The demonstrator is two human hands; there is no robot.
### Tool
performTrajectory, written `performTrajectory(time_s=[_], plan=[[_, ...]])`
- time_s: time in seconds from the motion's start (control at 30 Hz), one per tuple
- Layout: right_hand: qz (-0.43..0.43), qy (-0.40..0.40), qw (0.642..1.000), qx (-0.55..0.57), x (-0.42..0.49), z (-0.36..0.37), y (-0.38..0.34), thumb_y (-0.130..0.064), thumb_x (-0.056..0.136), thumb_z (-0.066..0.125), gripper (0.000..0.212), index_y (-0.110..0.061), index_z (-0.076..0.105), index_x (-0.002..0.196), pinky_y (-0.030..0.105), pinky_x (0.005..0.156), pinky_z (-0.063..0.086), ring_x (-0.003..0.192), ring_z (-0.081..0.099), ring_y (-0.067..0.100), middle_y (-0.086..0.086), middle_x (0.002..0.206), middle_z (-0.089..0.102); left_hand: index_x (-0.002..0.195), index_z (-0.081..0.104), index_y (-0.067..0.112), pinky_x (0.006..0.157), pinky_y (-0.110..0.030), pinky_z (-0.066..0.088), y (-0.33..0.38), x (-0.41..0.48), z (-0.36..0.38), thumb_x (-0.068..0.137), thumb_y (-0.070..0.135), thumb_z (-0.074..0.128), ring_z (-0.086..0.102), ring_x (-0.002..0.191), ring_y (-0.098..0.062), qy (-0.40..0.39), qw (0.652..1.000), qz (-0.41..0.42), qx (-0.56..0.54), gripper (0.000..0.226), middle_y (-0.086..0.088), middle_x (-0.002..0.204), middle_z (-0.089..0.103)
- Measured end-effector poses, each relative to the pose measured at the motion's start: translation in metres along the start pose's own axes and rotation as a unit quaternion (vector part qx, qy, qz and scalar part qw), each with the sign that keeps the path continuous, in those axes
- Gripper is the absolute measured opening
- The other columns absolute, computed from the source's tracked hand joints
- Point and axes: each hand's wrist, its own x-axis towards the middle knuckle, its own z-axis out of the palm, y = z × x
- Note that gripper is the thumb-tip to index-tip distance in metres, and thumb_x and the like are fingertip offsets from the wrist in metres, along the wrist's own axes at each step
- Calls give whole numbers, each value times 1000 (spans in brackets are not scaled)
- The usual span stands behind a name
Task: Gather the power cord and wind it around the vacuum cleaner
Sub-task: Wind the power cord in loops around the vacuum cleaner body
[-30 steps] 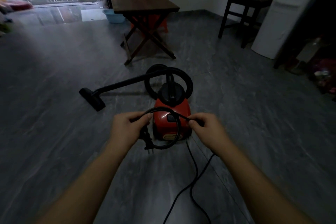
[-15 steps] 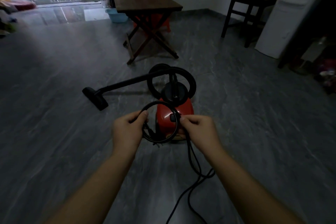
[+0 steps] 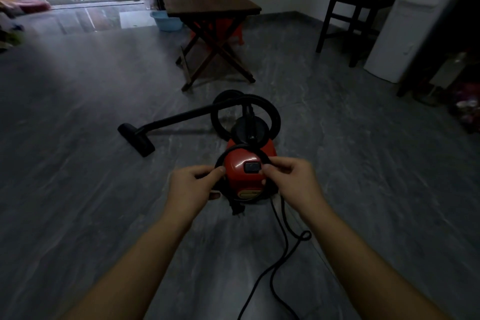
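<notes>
A red canister vacuum cleaner (image 3: pixel 240 166) stands on the grey floor just ahead, its black hose curled in a ring above it and its wand ending in a floor nozzle (image 3: pixel 136 139) to the left. The black power cord (image 3: pixel 284 244) trails from the floor at the bottom up to my hands, where it forms a loop in front of the vacuum. My left hand (image 3: pixel 193 187) pinches the loop's left side, with the plug (image 3: pixel 237 209) hanging below. My right hand (image 3: pixel 291 179) pinches the loop's right side.
A folding wooden table (image 3: pixel 210 8) stands behind the vacuum, with a blue basin (image 3: pixel 166 19) beside it. A dark chair (image 3: pixel 355 5) and a white appliance (image 3: pixel 415 21) stand at the right. Clutter lies on the floor at the far right.
My hands have come closer together and nearer the vacuum, so the cord loop now frames its top. More slack cord has gathered on the floor below my right hand.
</notes>
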Motion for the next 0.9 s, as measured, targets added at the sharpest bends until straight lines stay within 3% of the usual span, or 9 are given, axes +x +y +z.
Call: performTrajectory(time_s=[0.13,0.3,0.43,0.63,0.77,0.9], plan=[[-42,-31,995,-80,7,-15,-4,-11,88,70,29,-39,76,86,40,82,60,81,73,16,-1,87,78,93,74,15,73,-36,61,3,0,-6,88,21,71,73,83,-19,-77,994,-11,77,9,-5,89,75],[-55,-61,988,-132,7,-19,-4,-12,88,71,21,-26,77,102,34,87,59,92,72,10,-5,95,77,115,67,22,71,-40,61,1,2,-8,88,20,72,73,76,-21,-126,975,48,176,28,-14,89,72],[-73,-66,986,-134,4,-18,-6,-11,88,71,20,-24,77,101,29,84,59,91,72,6,-5,96,76,114,66,21,69,-43,62,3,1,-7,93,11,64,74,76,-28,-176,972,50,146,24,-15,83,75],[-85,-60,990,-98,5,-16,-8,-19,89,70,11,-26,77,95,37,87,58,93,72,13,-2,94,76,111,68,8,60,-33,60,11,0,-6,95,3,58,72,76,-29,-140,988,26,59,20,-23,88,73],[-73,-52,991,-103,6,-19,-3,-21,93,66,11,-24,76,97,39,88,58,93,71,14,-2,94,76,111,69,7,57,-32,62,10,5,-8,94,5,60,72,71,-28,-66,998,-2,-5,19,-23,89,74],[-43,-57,991,-114,7,-19,2,-6,94,59,21,-22,72,90,46,89,58,80,70,16,4,84,76,109,69,10,57,-32,61,6,15,-16,94,8,61,73,68,-25,2,998,-27,-62,17,-15,84,76]])
